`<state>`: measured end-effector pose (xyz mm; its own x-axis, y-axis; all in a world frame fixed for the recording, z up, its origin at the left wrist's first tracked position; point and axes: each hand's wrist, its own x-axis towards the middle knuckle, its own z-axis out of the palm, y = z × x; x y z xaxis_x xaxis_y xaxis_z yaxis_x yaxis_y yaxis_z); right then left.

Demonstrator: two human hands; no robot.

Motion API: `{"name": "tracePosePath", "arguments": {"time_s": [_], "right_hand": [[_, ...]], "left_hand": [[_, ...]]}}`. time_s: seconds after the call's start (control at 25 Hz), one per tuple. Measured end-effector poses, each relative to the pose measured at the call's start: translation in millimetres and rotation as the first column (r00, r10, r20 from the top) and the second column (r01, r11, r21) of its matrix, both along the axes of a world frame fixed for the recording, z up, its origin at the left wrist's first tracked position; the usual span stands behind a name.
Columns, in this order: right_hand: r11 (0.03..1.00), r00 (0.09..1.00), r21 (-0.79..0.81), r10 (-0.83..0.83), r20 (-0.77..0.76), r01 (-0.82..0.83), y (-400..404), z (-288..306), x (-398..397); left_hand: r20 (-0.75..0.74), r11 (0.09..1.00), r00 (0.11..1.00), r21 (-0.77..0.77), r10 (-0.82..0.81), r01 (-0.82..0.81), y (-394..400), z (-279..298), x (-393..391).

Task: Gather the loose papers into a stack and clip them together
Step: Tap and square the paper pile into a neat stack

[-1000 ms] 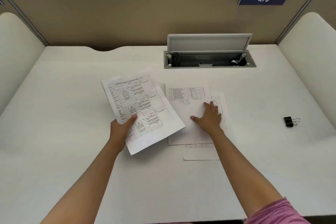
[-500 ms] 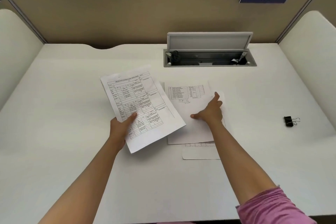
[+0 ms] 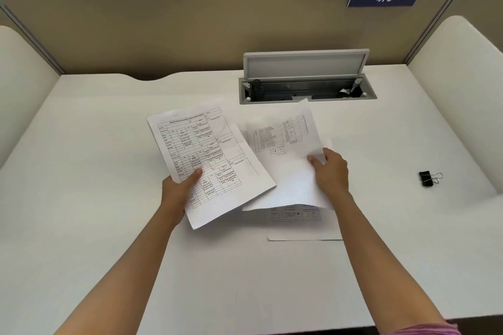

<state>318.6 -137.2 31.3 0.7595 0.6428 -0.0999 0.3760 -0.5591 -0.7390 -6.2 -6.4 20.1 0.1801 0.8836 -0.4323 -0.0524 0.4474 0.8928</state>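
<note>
My left hand (image 3: pixel 178 193) holds a printed form sheet (image 3: pixel 209 155) by its left edge, thumb on top, lifted off the white desk (image 3: pixel 109 226). A second sheet (image 3: pixel 288 160) with a small table is pinched at its right edge by my right hand (image 3: pixel 330 171) and is raised and tilted. A third sheet (image 3: pixel 302 226) lies flat on the desk beneath it, only its lower part showing. A black binder clip (image 3: pixel 427 178) rests on the desk far to the right, apart from both hands.
An open cable box (image 3: pixel 307 90) with its lid raised sits in the desk just behind the papers. A tan partition (image 3: pixel 190 35) closes the back, and cream side panels stand at left and right.
My right hand went from pressing flat on the second sheet to pinching its right edge and lifting it, uncovering more of the sheet below. The left hand still holds its form.
</note>
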Motion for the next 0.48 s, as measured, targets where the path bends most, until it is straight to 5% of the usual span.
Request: {"name": "tracePosePath", "arguments": {"time_s": [0.28, 0.48], "right_hand": [[0.968, 0.999, -0.253, -0.004, -0.042, -0.006, -42, -31, 2], [0.898, 0.993, -0.437, -0.010, 0.113, 0.059, -42, -32, -6]], "left_hand": [[-0.011, 1.000, 1.000, 0.011, -0.015, 0.015, 0, 0, 4], [-0.029, 1.000, 0.999, 0.016, -0.021, 0.021, 1, 2, 5]]}}
